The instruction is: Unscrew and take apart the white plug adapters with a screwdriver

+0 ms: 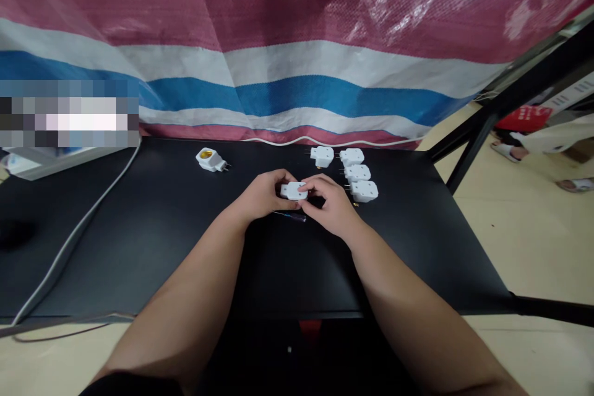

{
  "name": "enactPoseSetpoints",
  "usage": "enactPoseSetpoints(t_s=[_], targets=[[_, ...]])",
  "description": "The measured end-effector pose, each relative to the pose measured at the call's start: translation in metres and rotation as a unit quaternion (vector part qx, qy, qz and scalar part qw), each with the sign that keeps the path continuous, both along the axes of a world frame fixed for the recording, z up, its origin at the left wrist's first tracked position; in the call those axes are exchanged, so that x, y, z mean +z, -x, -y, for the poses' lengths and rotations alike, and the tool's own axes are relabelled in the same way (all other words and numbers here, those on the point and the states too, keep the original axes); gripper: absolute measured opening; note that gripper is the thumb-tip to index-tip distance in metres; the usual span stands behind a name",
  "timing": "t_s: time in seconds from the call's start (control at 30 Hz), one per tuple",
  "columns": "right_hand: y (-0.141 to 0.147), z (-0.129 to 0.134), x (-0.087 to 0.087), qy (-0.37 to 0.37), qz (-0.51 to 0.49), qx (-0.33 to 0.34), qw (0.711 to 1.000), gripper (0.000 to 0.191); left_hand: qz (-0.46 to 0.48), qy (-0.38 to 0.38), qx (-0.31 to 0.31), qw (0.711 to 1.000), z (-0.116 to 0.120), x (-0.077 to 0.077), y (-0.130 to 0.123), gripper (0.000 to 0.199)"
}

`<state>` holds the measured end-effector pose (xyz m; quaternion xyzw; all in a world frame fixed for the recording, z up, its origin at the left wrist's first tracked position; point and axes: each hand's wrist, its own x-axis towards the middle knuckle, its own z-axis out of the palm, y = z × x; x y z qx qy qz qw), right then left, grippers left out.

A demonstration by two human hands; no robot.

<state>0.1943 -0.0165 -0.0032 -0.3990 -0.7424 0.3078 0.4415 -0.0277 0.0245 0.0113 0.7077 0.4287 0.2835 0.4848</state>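
Between my two hands is a white plug adapter point(296, 190), held just above the black table. My left hand point(264, 195) grips its left end with thumb and fingers. The fingers of my right hand point(330, 201) close on its right end. Below it on the table lies a small screwdriver point(293, 216) with a dark handle. To the right, several similar white adapters point(364, 190) rest with their metal prongs pointing left. Another adapter point(322, 156) sits just left of them. Further left lies a white lamp-socket adapter point(211, 159) with a brass-coloured inside.
A tiny brass-coloured piece point(356, 205) lies near the adapters. A white cable point(78, 229) crosses the left side of the black table point(139, 260). A dark mouse-like object point(16, 232) is at far left. Striped sheeting point(297, 93) hangs behind. Another person's feet point(510, 151) show at right.
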Motion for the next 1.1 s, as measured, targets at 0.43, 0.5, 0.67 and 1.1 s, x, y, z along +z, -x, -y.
enactPoseSetpoints(t_s=[0.43, 0.5, 0.67, 1.1], targets=[[0.001, 0.001, -0.001, 0.010, -0.002, -0.004, 1.000, 0.016, 0.019, 0.044, -0.007, 0.999, 0.001, 0.003, 0.001, 0.052], [0.002, 0.001, -0.002, 0.013, -0.007, -0.010, 1.000, 0.016, 0.039, 0.072, -0.004, 0.997, 0.002, 0.004, 0.003, 0.054], [0.002, 0.001, -0.001, -0.001, -0.002, -0.020, 1.000, 0.018, 0.097, 0.180, 0.022, 0.979, 0.001, 0.010, 0.005, 0.047], [0.002, 0.004, 0.003, -0.010, 0.009, -0.023, 1.000, 0.021, 0.125, 0.219, 0.057, 0.966, 0.000, 0.009, 0.002, 0.039]])
